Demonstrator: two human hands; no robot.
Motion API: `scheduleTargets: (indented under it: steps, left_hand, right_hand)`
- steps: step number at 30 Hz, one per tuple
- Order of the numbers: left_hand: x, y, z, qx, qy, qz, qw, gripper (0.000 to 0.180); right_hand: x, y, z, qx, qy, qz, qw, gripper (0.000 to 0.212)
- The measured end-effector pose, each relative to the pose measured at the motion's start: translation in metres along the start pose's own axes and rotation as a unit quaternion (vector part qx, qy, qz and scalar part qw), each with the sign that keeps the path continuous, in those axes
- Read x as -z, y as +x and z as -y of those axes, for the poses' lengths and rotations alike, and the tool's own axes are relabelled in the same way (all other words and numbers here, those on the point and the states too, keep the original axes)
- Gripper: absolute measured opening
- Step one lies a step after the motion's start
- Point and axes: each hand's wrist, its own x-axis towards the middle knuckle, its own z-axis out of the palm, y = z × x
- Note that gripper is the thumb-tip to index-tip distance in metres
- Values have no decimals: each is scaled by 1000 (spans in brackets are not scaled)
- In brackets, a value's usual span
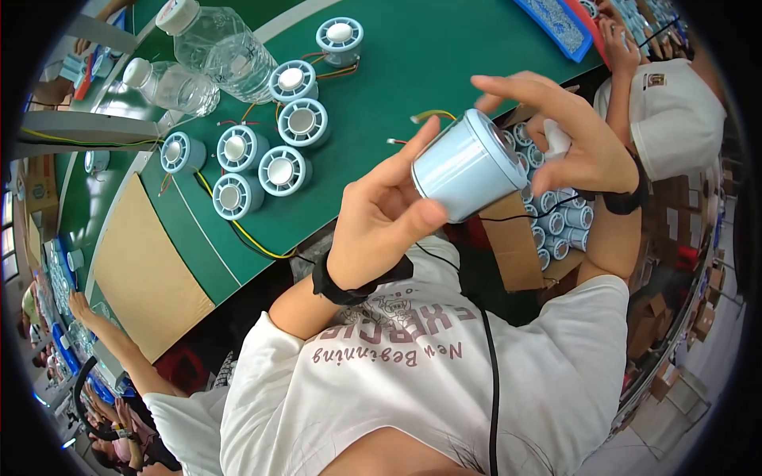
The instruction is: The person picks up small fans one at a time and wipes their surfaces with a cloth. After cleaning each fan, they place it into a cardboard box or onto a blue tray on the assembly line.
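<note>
My left hand (373, 226) is closed round a light blue cup-shaped housing (464, 166), held tilted above the table's near edge. The thumb presses its lower side and the fingers reach round behind. Close to its dark end, my right hand (591, 131) has index finger and thumb spread apart. Its other fingers curl round a small white piece (558, 139), perhaps a wipe. Thin wires with white connectors (414, 119) show just beyond the housing. Several similar blue slotted units (302, 122) with round silvery or white centres stand on the green table (413, 47) at the left.
Two clear plastic bottles (230, 59) with white caps stand at the far left. A cardboard box (512, 250) holding many blue units is below my right hand. A blue tray (556, 28) sits at the far right. Brown board (151, 270) lies left. Co-workers sit on both sides.
</note>
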Motion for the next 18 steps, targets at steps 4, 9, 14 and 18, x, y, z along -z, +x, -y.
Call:
scheduleTargets:
  steps: [4, 9, 14, 18]
  left_hand:
    - [1, 1, -14, 137, -77, 72, 985, 65]
    - [0, 1, -14, 201, -74, 50, 975, 73]
    - [2, -2, -16, 209, -75, 19, 975, 71]
    - [-3, -12, -18, 184, 16, -13, 983, 68]
  right_hand:
    - [-10, 10, -6, 119, -71, -6, 990, 75]
    - [-9, 14, -3, 106, -63, 29, 992, 83]
    - [1, 29, -9, 71, -75, 33, 994, 81]
    - [57, 54, -114, -26, -329, -142, 933, 69]
